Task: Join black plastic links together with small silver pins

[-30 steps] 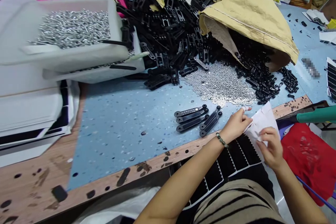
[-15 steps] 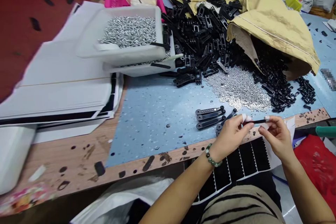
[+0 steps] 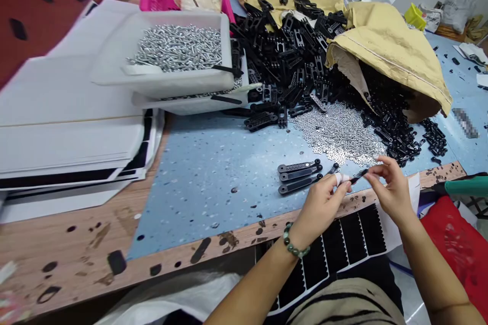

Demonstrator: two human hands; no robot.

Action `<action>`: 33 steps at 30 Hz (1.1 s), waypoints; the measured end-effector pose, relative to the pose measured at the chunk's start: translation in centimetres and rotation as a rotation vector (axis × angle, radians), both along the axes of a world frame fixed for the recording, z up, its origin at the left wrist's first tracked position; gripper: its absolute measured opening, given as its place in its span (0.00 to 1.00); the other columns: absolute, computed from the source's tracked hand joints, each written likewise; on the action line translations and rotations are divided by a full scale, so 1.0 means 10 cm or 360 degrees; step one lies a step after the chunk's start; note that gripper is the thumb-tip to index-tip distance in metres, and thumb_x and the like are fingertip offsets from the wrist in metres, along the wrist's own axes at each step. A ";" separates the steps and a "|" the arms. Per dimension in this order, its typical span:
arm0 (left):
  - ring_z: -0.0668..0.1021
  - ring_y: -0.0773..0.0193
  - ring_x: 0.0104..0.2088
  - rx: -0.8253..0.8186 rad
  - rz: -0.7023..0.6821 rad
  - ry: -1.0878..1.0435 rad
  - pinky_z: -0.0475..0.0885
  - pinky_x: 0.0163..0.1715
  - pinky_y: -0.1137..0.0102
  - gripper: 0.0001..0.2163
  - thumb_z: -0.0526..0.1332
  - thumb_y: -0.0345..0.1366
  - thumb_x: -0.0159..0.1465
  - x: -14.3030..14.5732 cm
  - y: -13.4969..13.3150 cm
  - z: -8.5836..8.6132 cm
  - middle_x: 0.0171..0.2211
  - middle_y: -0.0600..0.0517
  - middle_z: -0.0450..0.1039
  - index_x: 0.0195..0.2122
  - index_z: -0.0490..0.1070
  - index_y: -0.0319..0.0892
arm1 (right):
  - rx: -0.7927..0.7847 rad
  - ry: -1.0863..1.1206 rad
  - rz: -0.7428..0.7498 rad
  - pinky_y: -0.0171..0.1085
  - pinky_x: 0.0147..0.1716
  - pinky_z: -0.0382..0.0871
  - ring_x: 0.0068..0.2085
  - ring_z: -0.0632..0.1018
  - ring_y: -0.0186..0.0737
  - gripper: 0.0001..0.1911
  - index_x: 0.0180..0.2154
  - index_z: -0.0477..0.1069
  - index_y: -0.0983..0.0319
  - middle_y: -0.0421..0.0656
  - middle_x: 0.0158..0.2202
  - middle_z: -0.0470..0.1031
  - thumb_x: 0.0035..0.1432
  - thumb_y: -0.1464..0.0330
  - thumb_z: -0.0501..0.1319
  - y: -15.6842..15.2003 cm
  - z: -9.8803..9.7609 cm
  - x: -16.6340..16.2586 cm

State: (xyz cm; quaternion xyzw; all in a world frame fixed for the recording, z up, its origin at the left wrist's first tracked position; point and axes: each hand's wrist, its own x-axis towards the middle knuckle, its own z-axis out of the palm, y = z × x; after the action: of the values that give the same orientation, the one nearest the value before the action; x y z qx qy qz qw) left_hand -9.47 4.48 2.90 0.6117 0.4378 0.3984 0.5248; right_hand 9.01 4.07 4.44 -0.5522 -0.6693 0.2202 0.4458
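My left hand (image 3: 322, 203) and my right hand (image 3: 389, 188) meet over the table's front edge and pinch the two ends of a small black strip (image 3: 357, 176) between their fingertips. A white wrap covers one left fingertip. Just left of my hands three black plastic bars (image 3: 299, 176) lie side by side on the blue mat (image 3: 213, 172). On my lap rests a sheet of black stickers (image 3: 343, 246) with toothed edges. Beyond my hands spreads a pile of small silver screws (image 3: 339, 134).
A heap of black plastic parts (image 3: 290, 45) spills from a tan sack (image 3: 392, 45) at the back. A white tub of silver screws (image 3: 175, 53) sits on stacked white sheets (image 3: 68, 132) at the left. A red cloth (image 3: 457, 244) lies at the right.
My hands left the white paper on my lap and rose to the table edge, now pinching a black strip between them. The camera swung left, then settled.
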 end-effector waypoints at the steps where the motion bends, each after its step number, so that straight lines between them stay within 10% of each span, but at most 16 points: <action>1: 0.71 0.66 0.30 -0.0021 0.0042 -0.0029 0.66 0.30 0.70 0.15 0.52 0.42 0.66 -0.04 0.00 -0.01 0.29 0.48 0.69 0.33 0.70 0.36 | 0.0059 -0.0059 -0.0088 0.38 0.40 0.71 0.37 0.75 0.36 0.15 0.49 0.61 0.62 0.44 0.34 0.72 0.61 0.67 0.59 0.04 -0.01 0.10; 8: 0.74 0.62 0.43 0.0081 0.0117 -0.0085 0.71 0.45 0.63 0.15 0.51 0.42 0.69 -0.27 -0.01 -0.02 0.44 0.45 0.70 0.49 0.68 0.39 | -0.0088 -0.0886 -0.0478 0.46 0.42 0.67 0.51 0.70 0.52 0.46 0.62 0.52 0.65 0.59 0.57 0.59 0.51 0.49 0.64 0.22 0.08 0.95; 12: 0.68 0.59 0.52 0.0855 0.0254 0.0407 0.68 0.50 0.61 0.14 0.53 0.34 0.68 -0.25 -0.05 0.03 0.51 0.44 0.64 0.54 0.65 0.41 | -0.0303 -0.0910 -0.0791 0.41 0.32 0.65 0.27 0.70 0.41 0.27 0.39 0.69 0.65 0.44 0.26 0.70 0.55 0.47 0.57 0.20 0.07 1.05; 15: 0.65 0.51 0.54 0.1388 0.0392 0.0843 0.66 0.48 0.55 0.19 0.57 0.28 0.65 -0.25 -0.07 0.03 0.54 0.41 0.60 0.57 0.61 0.40 | -0.0162 -0.0884 -0.0310 0.44 0.46 0.66 0.46 0.73 0.45 0.21 0.48 0.67 0.66 0.52 0.46 0.71 0.62 0.58 0.51 0.18 -0.02 1.09; 18: 0.64 0.49 0.54 0.1575 0.0398 0.1068 0.65 0.48 0.54 0.21 0.57 0.24 0.63 -0.28 -0.09 0.03 0.56 0.40 0.58 0.57 0.61 0.41 | -0.0045 -0.1081 -0.0031 0.51 0.57 0.57 0.63 0.57 0.50 0.33 0.65 0.46 0.69 0.56 0.63 0.49 0.61 0.64 0.50 0.16 -0.06 1.13; 23: 0.63 0.48 0.55 0.1578 0.0353 0.1137 0.62 0.49 0.53 0.23 0.55 0.21 0.62 -0.33 -0.11 0.03 0.58 0.40 0.56 0.58 0.61 0.42 | 0.0016 -0.0795 -0.0538 0.44 0.36 0.69 0.34 0.74 0.42 0.19 0.49 0.66 0.65 0.48 0.36 0.72 0.62 0.59 0.55 0.08 0.16 0.90; 28: 0.58 0.47 0.59 0.1353 0.0177 0.0866 0.62 0.52 0.50 0.19 0.54 0.22 0.63 -0.33 -0.16 0.05 0.61 0.40 0.51 0.55 0.64 0.39 | 0.0326 -0.0429 0.0440 0.44 0.48 0.67 0.52 0.68 0.44 0.20 0.51 0.61 0.61 0.51 0.50 0.65 0.58 0.71 0.61 -0.01 0.34 0.15; 33: 0.56 0.54 0.62 0.0789 0.0019 0.0434 0.63 0.57 0.53 0.19 0.50 0.26 0.66 -0.47 -0.37 0.02 0.65 0.49 0.45 0.57 0.63 0.48 | 0.0243 -0.0330 0.0923 0.33 0.35 0.67 0.36 0.70 0.32 0.07 0.41 0.63 0.62 0.42 0.33 0.68 0.62 0.78 0.55 -0.09 0.23 -0.41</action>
State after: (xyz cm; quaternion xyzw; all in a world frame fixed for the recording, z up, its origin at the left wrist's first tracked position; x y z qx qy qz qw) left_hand -14.21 0.79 3.10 0.7668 0.3972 0.4104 0.2929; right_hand 4.91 3.20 6.74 -0.3229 -0.8553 0.2297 0.3339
